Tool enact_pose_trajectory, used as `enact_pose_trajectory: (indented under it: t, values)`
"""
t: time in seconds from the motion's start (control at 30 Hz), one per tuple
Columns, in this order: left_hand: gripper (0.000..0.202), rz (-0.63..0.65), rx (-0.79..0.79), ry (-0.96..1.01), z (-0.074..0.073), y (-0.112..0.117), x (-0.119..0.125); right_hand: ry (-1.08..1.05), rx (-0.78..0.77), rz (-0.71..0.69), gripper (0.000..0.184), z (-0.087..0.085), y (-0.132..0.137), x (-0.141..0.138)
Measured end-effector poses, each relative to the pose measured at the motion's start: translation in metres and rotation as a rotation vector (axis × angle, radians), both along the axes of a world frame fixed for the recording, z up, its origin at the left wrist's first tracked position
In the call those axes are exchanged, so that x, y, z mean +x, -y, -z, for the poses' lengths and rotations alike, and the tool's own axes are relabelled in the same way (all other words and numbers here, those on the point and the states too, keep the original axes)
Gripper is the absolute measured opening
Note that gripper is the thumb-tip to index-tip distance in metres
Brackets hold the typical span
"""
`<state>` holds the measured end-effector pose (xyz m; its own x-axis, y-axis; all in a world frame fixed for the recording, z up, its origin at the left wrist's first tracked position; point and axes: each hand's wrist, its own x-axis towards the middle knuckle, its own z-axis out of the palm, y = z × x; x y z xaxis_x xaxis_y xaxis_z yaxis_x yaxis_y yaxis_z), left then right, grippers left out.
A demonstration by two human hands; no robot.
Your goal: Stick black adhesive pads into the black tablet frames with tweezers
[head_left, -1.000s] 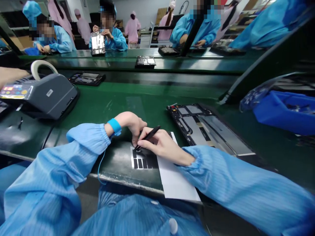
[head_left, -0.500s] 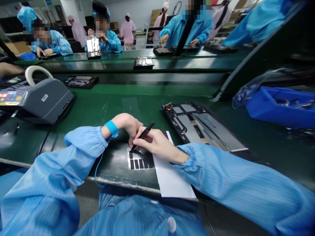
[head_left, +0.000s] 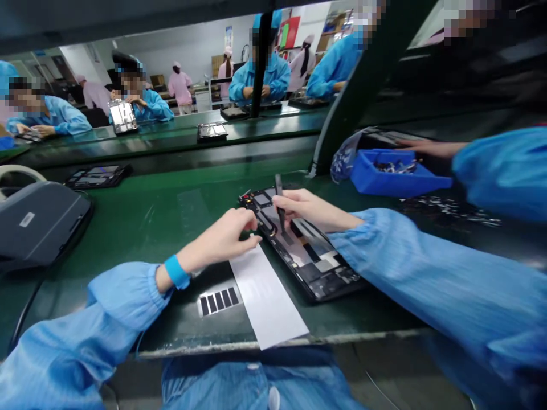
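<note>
An opened tablet chassis (head_left: 307,256) lies on the green belt in front of me, its inner parts showing. My right hand (head_left: 299,204) is closed on black tweezers (head_left: 280,202), whose tips point down into the chassis. My left hand (head_left: 226,236) rests at the chassis's near left edge with fingers curled in a pinch; what they hold, if anything, is too small to see. A white backing sheet (head_left: 267,296) lies under the left hand, with a row of several black strips (head_left: 219,300) on its left part.
A grey machine (head_left: 38,219) sits at the left. A blue bin (head_left: 395,173) of small parts stands at the right, where another person's hand (head_left: 427,148) reaches. More open tablets (head_left: 96,176) lie on the belts beyond. Workers in blue coats sit opposite.
Both hands left the strip sheet and moved up and right to the tablet chassis. The tweezers now stand upright over it. The view swung right, and a co-worker's arm came into sight.
</note>
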<state>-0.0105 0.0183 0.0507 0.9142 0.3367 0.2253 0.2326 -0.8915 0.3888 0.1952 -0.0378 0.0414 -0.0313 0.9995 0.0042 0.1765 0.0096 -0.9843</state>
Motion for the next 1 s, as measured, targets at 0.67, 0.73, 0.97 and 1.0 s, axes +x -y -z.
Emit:
enact_pose_trajectory:
  t: [0.67,0.73,0.97,1.0]
  values:
    - [0.026,0.114,-0.074,0.229,0.049,-0.001,0.004,0.2,0.004,0.165,0.023,0.019,-0.018,-0.028]
    - [0.026,0.108,-0.06,0.238,0.048,-0.001,0.004,0.206,0.005,0.168,0.023,0.019,-0.018,-0.028]
    - [0.033,0.106,0.045,0.231,0.047,0.002,0.004,0.174,-0.024,0.198,0.026,0.018,-0.019,-0.028]
    - [0.034,0.113,0.06,0.222,0.047,0.002,0.004,0.173,-0.027,0.204,0.026,0.018,-0.019,-0.028]
